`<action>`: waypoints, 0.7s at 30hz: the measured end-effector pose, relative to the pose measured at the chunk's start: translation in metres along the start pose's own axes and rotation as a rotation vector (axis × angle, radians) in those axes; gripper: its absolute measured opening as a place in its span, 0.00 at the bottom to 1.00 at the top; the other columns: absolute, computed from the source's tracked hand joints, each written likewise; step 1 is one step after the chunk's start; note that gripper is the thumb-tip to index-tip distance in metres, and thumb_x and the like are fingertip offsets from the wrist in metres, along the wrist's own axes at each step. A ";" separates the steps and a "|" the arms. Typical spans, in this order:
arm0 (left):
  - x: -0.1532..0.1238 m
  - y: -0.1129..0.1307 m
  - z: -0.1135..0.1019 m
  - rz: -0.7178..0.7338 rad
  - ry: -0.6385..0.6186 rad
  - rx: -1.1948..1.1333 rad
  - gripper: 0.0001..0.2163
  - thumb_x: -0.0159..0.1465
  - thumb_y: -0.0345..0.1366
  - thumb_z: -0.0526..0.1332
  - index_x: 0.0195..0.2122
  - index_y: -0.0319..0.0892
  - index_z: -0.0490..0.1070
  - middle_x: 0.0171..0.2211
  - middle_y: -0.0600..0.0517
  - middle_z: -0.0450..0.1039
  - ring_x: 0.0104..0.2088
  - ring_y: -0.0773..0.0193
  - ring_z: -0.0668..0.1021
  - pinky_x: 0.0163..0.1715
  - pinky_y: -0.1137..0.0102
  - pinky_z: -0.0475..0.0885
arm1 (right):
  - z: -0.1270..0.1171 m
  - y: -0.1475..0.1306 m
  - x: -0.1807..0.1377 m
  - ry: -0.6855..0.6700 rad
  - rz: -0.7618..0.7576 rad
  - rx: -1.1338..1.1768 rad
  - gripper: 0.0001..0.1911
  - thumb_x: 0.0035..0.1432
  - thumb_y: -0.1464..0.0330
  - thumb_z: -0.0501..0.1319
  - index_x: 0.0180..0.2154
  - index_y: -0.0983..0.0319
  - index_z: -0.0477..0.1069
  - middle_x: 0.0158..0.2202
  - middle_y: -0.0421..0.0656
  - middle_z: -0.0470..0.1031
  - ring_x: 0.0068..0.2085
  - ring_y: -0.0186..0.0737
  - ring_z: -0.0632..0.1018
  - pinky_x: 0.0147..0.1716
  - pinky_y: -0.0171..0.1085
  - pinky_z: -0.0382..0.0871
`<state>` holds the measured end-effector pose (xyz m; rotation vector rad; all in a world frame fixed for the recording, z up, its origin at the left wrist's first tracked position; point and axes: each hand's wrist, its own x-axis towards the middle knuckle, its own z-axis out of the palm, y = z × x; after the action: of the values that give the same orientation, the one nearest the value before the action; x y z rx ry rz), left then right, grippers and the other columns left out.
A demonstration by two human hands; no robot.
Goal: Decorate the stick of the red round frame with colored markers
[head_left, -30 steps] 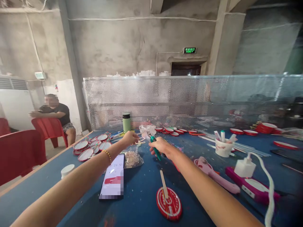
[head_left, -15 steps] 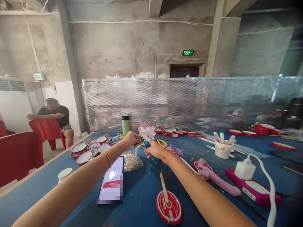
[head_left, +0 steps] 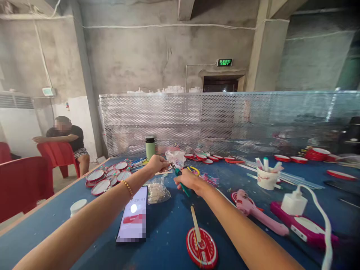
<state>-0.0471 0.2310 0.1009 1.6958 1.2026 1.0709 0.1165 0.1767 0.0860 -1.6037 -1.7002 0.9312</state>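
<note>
My right hand (head_left: pixel 189 180) is closed around the teal handles of a small pair of cutters (head_left: pixel 180 179), whose tip points up and left. My left hand (head_left: pixel 157 164) pinches something thin at that tip; I cannot make out what it is. Just behind both hands lies a crumpled clear plastic bag (head_left: pixel 174 156). A red round disc with a wooden stick on it (head_left: pixel 201 245) lies near me on the blue table (head_left: pixel 168 221).
A phone (head_left: pixel 133 218) lies under my left forearm beside a small bag of sticks (head_left: pixel 156 191). Several red-rimmed discs (head_left: pixel 104 177) sit at left, a green bottle (head_left: pixel 150 147) behind. A pink glue gun (head_left: pixel 254 212), a white cup (head_left: pixel 266 177) and a charger (head_left: pixel 294 204) are at right. A person sits at far left.
My right hand slid a little left and nearer with the cutters, uncovering the glue gun. My left hand stays pinched at the cutter tip.
</note>
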 end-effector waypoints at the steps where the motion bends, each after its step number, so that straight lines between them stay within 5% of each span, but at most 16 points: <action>1: -0.001 0.001 0.001 -0.003 -0.012 0.000 0.13 0.58 0.31 0.69 0.18 0.35 0.70 0.15 0.56 0.68 0.15 0.76 0.66 0.16 0.78 0.59 | 0.001 0.000 0.000 0.003 0.001 -0.002 0.06 0.54 0.74 0.64 0.28 0.64 0.66 0.25 0.40 0.76 0.23 0.31 0.76 0.21 0.28 0.63; 11: -0.005 0.009 -0.002 -0.092 -0.102 -0.028 0.07 0.53 0.25 0.67 0.20 0.34 0.73 0.15 0.55 0.70 0.16 0.74 0.68 0.17 0.77 0.60 | -0.002 -0.001 -0.005 -0.120 0.000 0.061 0.05 0.56 0.74 0.62 0.30 0.64 0.66 0.26 0.40 0.75 0.24 0.31 0.77 0.24 0.29 0.68; 21: -0.008 0.010 -0.017 -0.170 -0.196 -0.053 0.03 0.53 0.22 0.65 0.23 0.31 0.77 0.13 0.54 0.69 0.14 0.73 0.67 0.16 0.75 0.57 | 0.008 0.000 -0.004 -0.065 -0.058 -0.035 0.04 0.53 0.76 0.62 0.29 0.63 0.67 0.21 0.36 0.71 0.22 0.30 0.73 0.19 0.29 0.58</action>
<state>-0.0614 0.2224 0.1146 1.5866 1.1590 0.8077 0.1106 0.1719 0.0818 -1.5530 -1.8066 0.9389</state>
